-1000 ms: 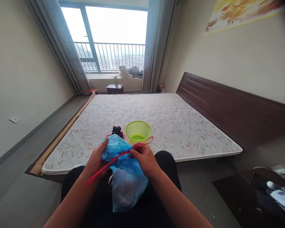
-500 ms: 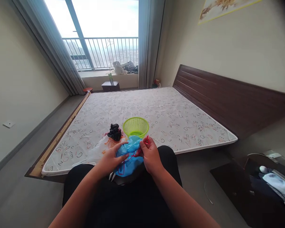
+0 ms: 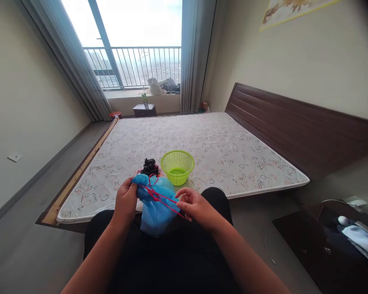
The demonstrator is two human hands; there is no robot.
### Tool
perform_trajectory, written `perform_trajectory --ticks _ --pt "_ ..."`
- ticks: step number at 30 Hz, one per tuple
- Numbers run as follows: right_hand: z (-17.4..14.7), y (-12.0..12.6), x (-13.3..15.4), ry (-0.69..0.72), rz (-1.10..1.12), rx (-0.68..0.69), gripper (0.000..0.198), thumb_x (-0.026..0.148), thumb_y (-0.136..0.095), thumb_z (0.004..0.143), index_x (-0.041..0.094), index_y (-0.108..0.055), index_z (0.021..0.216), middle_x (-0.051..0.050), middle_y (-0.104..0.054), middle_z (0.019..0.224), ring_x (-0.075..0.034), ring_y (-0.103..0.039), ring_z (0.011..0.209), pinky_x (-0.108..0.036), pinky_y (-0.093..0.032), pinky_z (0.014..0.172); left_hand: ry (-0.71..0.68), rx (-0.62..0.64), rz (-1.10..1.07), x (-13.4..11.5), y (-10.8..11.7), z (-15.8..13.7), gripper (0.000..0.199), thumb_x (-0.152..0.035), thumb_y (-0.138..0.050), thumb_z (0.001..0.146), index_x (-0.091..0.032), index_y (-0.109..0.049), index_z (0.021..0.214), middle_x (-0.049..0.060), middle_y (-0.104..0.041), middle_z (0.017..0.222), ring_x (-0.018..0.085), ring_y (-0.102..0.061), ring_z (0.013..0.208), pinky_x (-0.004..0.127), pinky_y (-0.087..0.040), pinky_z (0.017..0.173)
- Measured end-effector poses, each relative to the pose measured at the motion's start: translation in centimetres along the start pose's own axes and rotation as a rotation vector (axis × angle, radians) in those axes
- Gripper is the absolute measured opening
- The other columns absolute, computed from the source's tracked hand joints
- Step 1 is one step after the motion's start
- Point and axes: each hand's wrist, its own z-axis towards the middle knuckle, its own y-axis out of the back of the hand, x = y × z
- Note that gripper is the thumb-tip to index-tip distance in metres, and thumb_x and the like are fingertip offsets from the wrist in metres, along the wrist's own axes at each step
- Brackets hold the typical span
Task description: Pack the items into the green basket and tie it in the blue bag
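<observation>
Clamped blue bag in fingers of left hand; pinched red string in fingers of right hand, near mattress front edge.

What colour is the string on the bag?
The string is red, seen best in the head view.

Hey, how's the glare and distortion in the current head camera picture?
In the head view, the window glares white up top, the upper right corner is dark, the headboard looks stretched rightward, and the blue bag appears fairly clear.
</observation>
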Motion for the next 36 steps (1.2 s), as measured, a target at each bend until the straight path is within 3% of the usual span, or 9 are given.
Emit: perform_trajectory --ticks 6,9,13,16,20,24,29,33,36 --pt "-0.8 1.0 1.2 0.045 -0.218 -0.015 0.031 0.051 -0.063 0.095 0.021 -0.066 0.087 0.004 -0.057 0.065 -0.011 -0.053 0.054 -0.024 -0.044 0.053 -0.024 0.095 0.023 0.0 -1.1 -1.2 0.034 -0.055 -0.073 0.081 -0.022 -0.075 0.091 0.0 -0.07 0.079 0.018 -0.063 0.075 0.026 -0.051 0.07" --pt "-0.8 0.8 1.6 0.194 -0.324 0.037 0.042 0.049 -0.052 0.101 0.02 -0.066 0.074 -0.005 -0.07 0.088 -0.017 -0.066 0.082 -0.031 -0.053 0.075 -0.071 0.205 0.142 0.1 -1.9 -2.5 0.036 -0.056 -0.069 0.084 -0.02 -0.071 0.081 0.0 -0.066 0.076 0.017 -0.058 0.073 0.026 -0.047 0.069" --pt "-0.3 -0.4 1.0 0.311 -0.406 -0.135 0.027 0.039 -0.068 0.092 0.024 -0.066 0.114 -0.008 -0.063 0.128 -0.02 -0.065 0.101 -0.033 -0.053 0.083 -0.024 0.335 0.086 -0.3 -3.3 -4.5 0.037 -0.055 -0.066 0.086 -0.018 -0.068 0.085 0.0 -0.063 0.075 0.016 -0.055 0.07 0.026 -0.047 0.067" --pt "0.1 -1.2 0.3 0.236 -0.558 -0.186 0.045 0.032 -0.077 0.082 0.025 -0.062 0.123 -0.004 -0.069 0.113 -0.018 -0.064 0.087 -0.032 -0.051 0.079 -0.022 0.423 0.077 -0.6 -4.0 -5.3 0.032 -0.048 -0.067 0.086 -0.019 -0.067 0.098 0.001 -0.066 0.082 0.017 -0.059 0.075 0.026 -0.048 0.069" --pt "0.1 -1.1 0.4 0.207 -0.677 -0.209 0.013 0.022 -0.064 0.088 0.024 -0.07 0.099 0.001 -0.071 0.087 -0.016 -0.062 0.076 -0.028 -0.045 0.071 -0.058 0.462 0.209 -0.4 -3.6 -5.2 0.029 -0.043 -0.06 0.09 -0.02 -0.067 0.105 0.001 -0.067 0.083 0.016 -0.059 0.071 0.026 -0.047 0.065" --pt "-0.2 0.8 1.2 0.233 -0.821 -0.404 0.015 0.019 -0.057 0.087 0.023 -0.069 0.094 -0.001 -0.071 0.086 -0.018 -0.063 0.077 -0.028 -0.042 0.07 -0.095 0.431 0.476 -0.4 -2.8 -4.2 0.03 -0.04 -0.052 0.091 -0.021 -0.07 0.106 0.001 -0.067 0.082 0.017 -0.057 0.07 0.027 -0.042 0.063" --pt "-0.8 4.4 1.8 0.252 -1.044 -0.531 0.025 0.019 -0.053 0.086 0.023 -0.07 0.104 -0.006 -0.074 0.096 -0.022 -0.065 0.084 -0.031 -0.042 0.073 -0.161 0.579 0.918 -1.3 -1.3 -2.0 0.031 -0.044 -0.058 0.09 -0.027 -0.074 0.111 -0.003 -0.059 0.069 0.017 -0.057 0.065 0.028 -0.038 0.063" --pt "-1.0 6.1 2.1 0.285 -0.884 -0.67 0.019 0.032 -0.051 0.092 0.022 -0.068 0.094 -0.005 -0.07 0.086 -0.022 -0.061 0.078 -0.03 -0.041 0.069 -0.195 0.49 1.03 -1.8 0.6 -0.1 0.034 -0.043 -0.062 0.089 -0.028 -0.073 0.118 -0.001 -0.066 0.077 0.019 -0.064 0.073 0.029 -0.045 0.068" --pt "-0.7 5.2 1.9 0.255 -0.492 -0.623 0.029 0.047 -0.051 0.096 0.023 -0.062 0.086 0.0 -0.061 0.072 -0.018 -0.055 0.067 -0.028 -0.04 0.063 -0.45 0.383 0.976 -2.8 0.7 -1.0 0.03 -0.034 -0.064 0.089 -0.025 -0.071 0.117 0.004 -0.07 0.098 0.023 -0.067 0.092 0.033 -0.05 0.082"
